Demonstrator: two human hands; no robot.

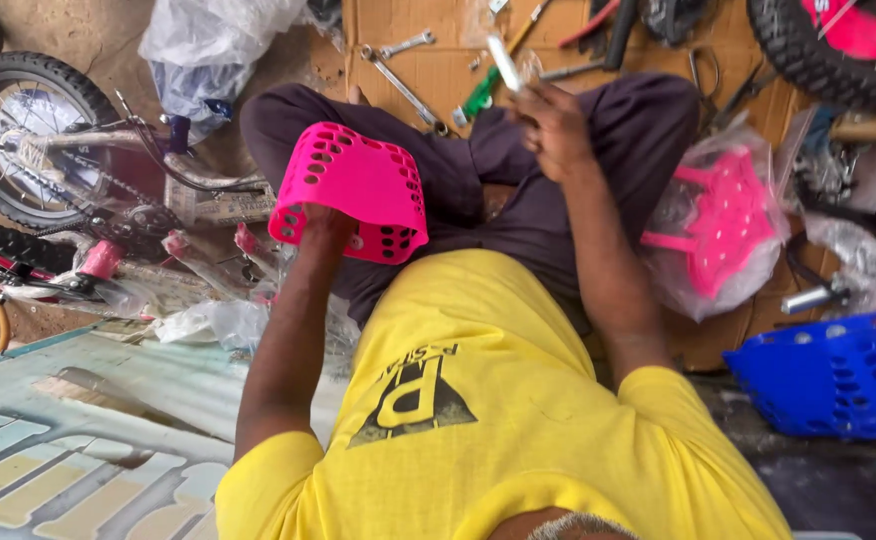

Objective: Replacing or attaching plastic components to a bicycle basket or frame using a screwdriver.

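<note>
My left hand (324, 222) grips a bright pink plastic bicycle basket (356, 187) with round and slotted holes, held above my left knee with its open side tilted toward me. My right hand (552, 125) is raised over my right thigh, fingers closed around a small white tube-like part (504, 62) with a bit of clear plastic. I sit cross-legged in dark trousers and a yellow shirt.
A small bicycle (78, 190) with a black tyre lies at the left. Spanners (405, 90) and other tools rest on cardboard ahead. A pink part in a clear bag (720, 225) and a blue basket (834, 375) lie at the right; another wheel (838, 45) sits top right.
</note>
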